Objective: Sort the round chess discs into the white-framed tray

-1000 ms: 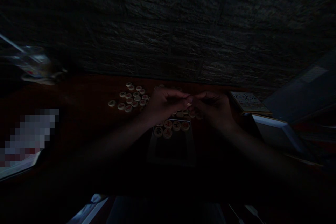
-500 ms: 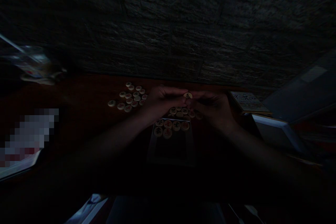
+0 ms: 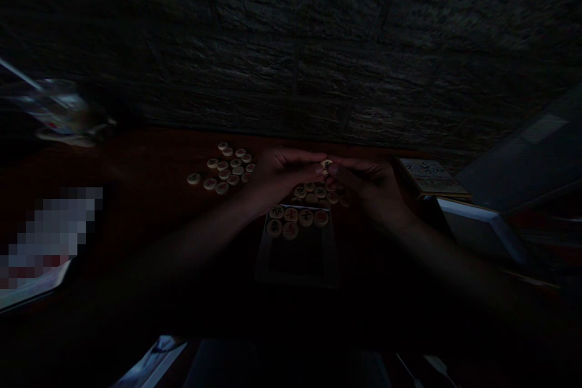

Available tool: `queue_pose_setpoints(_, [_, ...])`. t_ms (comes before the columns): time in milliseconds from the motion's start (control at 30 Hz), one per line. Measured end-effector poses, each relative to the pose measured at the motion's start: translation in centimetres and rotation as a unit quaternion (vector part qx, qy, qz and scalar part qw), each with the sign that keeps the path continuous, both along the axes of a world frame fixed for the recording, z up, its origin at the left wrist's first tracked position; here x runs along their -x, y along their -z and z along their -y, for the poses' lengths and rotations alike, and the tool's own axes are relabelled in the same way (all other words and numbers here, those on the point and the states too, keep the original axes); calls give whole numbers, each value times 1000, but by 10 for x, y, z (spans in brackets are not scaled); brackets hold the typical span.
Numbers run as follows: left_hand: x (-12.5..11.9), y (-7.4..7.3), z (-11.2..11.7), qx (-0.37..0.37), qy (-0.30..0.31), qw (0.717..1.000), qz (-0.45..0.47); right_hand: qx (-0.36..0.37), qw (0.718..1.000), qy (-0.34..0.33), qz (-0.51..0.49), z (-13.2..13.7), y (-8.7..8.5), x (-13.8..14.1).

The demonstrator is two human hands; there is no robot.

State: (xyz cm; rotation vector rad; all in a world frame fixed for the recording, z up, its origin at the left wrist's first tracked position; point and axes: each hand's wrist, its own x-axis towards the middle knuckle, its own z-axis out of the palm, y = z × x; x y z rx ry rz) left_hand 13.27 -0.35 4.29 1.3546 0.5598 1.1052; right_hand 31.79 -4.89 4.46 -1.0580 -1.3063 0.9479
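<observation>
At the far left of the reddish-brown table (image 3: 136,160), a blurred glass (image 3: 59,110) stands near the edge, above a pixelated patch (image 3: 52,236) that hides whatever lies there. Moving right, a loose cluster of xiangqi pieces (image 3: 225,170), pale discs marked with dark and red characters, lies just beside the person's left hand (image 3: 286,173). That hand is closed into a pinch, its fingertips reaching across to meet the right hand (image 3: 368,191), which curls inward the same way. Between them, a single xiangqi piece (image 3: 326,164) sits at the fingertips, gripped by both hands as far as the dim light shows. The change is small but clear: half a second ago, its marked face showed plainly above the fingers. Now the disc has turned and dropped lower, and only a small part of it shows, with the hands drawn in around it. Beneath the hands, more pieces lie in a close group (image 3: 311,193), and others sit in a row (image 3: 291,215) at the top of a pale rectangular frame (image 3: 295,282). Farther right lie a patterned flat packet (image 3: 430,176) and a white-edged box (image 3: 477,230).
</observation>
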Motion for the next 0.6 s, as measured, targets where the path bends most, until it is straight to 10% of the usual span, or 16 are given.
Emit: queue_pose_setpoints(600, [-2, 1, -2, 12, 15, 1000, 5, -27, 998, 35, 38, 0, 1, -2])
